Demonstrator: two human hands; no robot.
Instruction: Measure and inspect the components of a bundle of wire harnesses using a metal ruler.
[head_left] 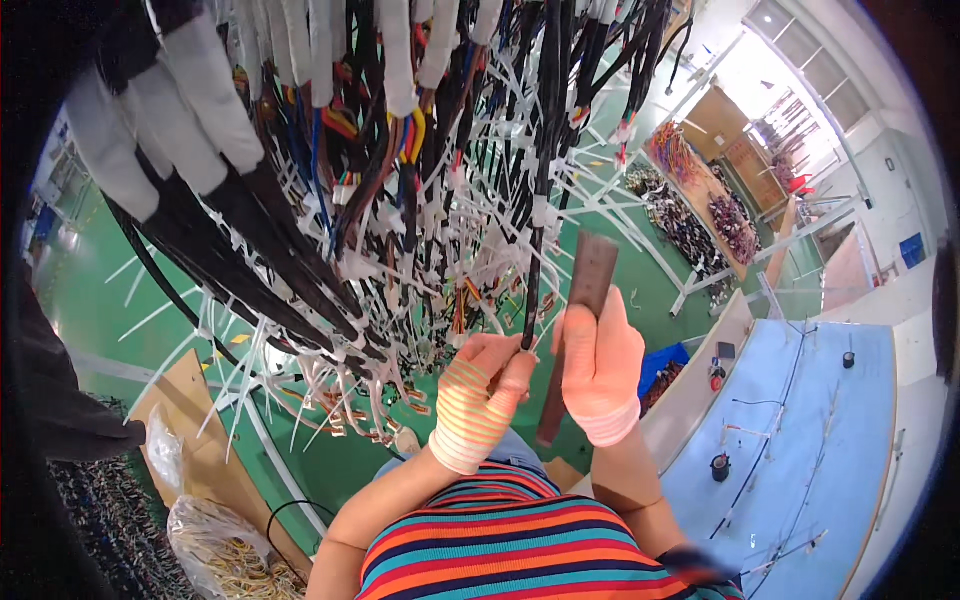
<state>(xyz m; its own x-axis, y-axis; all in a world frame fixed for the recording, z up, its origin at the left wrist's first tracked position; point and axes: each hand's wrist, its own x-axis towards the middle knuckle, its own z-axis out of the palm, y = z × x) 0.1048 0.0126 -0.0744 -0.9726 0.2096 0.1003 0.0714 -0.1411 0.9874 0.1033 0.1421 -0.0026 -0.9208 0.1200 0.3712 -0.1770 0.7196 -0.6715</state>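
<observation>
My left hand (478, 400), in a pale glove with stripes, pinches the lower end of a black cable (532, 290) that hangs from the bundle above. Close on its right, my right hand (603, 375), also in a pale glove, is closed round a flat steel ruler (592, 268). The ruler stands tilted, its top end above the fingers and its lower end below them, beside the cable. Thin white cable ties (480, 270) stick out around the hanging wires near both hands. The fingertips of my left hand partly hide the cable's end.
Dense wire harnesses (290, 250) with white-wrapped tops hang ahead and to the left. At right stands a blue-topped board (800, 400) with cables and black round parts. Lower left are cardboard (185, 390) and a plastic bag (225, 540) of wires. Farther off, a table (700, 170) holds coloured wires.
</observation>
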